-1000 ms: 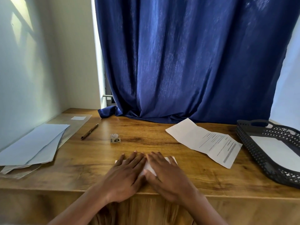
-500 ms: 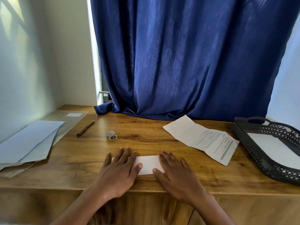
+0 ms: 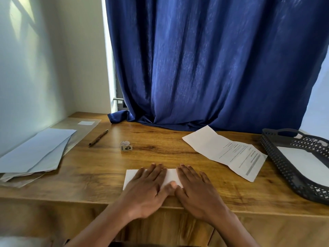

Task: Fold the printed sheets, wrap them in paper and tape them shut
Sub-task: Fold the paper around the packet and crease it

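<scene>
the left hand (image 3: 146,189) has slid back toward the right hand (image 3: 197,191); flat, released fingers press the small folded white sheet (image 3: 130,177), sharpening its crease.

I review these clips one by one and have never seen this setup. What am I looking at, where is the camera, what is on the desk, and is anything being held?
No machine here: a person works with bare hands, filmed by one camera on their head, looking forward and down. The left hand and right hand lie flat, pressing a folded sheet against the wooden desk; nothing is gripped. Also on the desk: a creased printed sheet, a dark basket holding paper, a small tape dispenser, a pen and pale wrapping paper at the left.
</scene>
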### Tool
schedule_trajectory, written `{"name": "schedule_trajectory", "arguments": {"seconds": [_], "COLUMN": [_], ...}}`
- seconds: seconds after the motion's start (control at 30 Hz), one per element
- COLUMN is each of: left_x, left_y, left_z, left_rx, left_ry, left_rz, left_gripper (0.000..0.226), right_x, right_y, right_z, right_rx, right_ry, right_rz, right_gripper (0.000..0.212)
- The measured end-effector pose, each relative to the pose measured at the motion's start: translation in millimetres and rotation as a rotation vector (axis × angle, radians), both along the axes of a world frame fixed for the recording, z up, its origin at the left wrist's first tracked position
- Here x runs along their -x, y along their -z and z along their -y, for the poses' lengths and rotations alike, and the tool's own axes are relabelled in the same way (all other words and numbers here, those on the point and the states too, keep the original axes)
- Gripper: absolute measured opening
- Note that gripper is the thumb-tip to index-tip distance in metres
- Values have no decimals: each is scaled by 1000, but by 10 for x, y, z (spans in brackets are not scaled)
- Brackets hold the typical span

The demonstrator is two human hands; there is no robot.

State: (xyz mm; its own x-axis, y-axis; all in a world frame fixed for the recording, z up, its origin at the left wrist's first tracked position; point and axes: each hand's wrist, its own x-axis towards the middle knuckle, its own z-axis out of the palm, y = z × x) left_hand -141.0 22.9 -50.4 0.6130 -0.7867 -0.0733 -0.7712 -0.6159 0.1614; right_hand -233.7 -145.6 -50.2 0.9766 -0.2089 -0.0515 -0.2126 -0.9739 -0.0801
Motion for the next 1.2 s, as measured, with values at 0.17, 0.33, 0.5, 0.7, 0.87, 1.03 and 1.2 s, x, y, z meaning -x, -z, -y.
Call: {"name": "schedule_trajectory", "arguments": {"seconds": [0.17, 0.33, 0.5, 0.7, 0.87, 1.03, 1.2], "left_x": [-283, -450, -412, -443, -526, -495, -396], "left_y": [-22, 76, 81, 88, 141, 115, 132], "left_z": [-456, -706, -686, -735, -789, -791, -765], "left_rx": [-49, 18, 48, 149, 308, 329, 195], "left_ry": [-131, -149, -163, -192, -220, -207, -209], "left_rz": [4, 42, 44, -34, -116, -103, 53], "left_gripper": [84, 93, 82, 86, 97, 99, 92], "right_x": [2, -21, -86, 75, 396, 525, 235], "right_y": [16, -90, -98, 5, 48, -376, -803], "right_z": [10, -56, -304, -337, -164, -75, -133], "right_rx": [-2, 47, -72, 101, 114, -131, -809], "right_ry": [-4, 9, -148, -236, -333, -279, 14], "right_rz": [0, -27, 7, 91, 381, 438, 598], "right_gripper": [67, 69, 88, 95, 54, 24, 26]}}
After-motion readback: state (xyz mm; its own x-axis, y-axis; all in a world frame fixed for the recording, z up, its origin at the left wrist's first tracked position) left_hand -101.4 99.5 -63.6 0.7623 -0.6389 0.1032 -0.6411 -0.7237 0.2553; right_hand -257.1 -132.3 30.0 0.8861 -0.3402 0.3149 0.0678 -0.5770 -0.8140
